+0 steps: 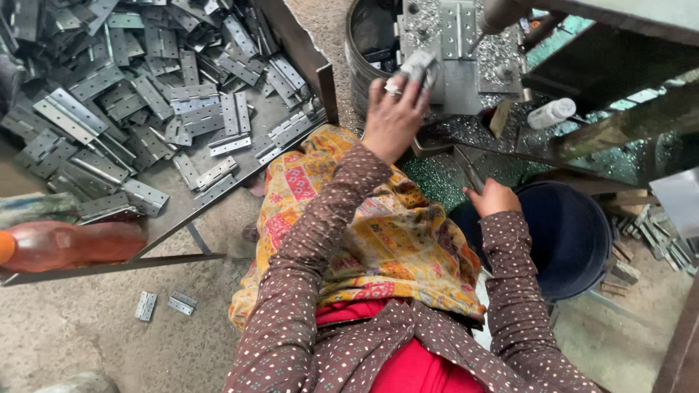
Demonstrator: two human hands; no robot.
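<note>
At far left, near side, an orange-red plastic bottle lies on its side at the edge of a metal tray. Behind it, the tray carries a big heap of grey steel hinges, some open, some folded, piled w/o order. Two loose hinges lie on the concrete floor below the tray, well apart from the heap.

In the middle, the person sits with a yellow patterned cloth over the lap, sleeves brown w/ small dots. The left hand reaches far, up to the drill press table; its fingers are partly curled and pinch a folded hinge, approx. at the left edge of the table, touching it. A ring shows on one finger. Behind the hand stands a round metal drum.

Right of this, the right hand is closed as a fist around a thin metal lever, which runs up toward the machine. Green-silver metal chips lie under both hands. Further right, a dark blue bucket stands near the knee, and a small white bottle lies on the machine frame, far side. At the right edge, more hinges lie on the floor.
</note>
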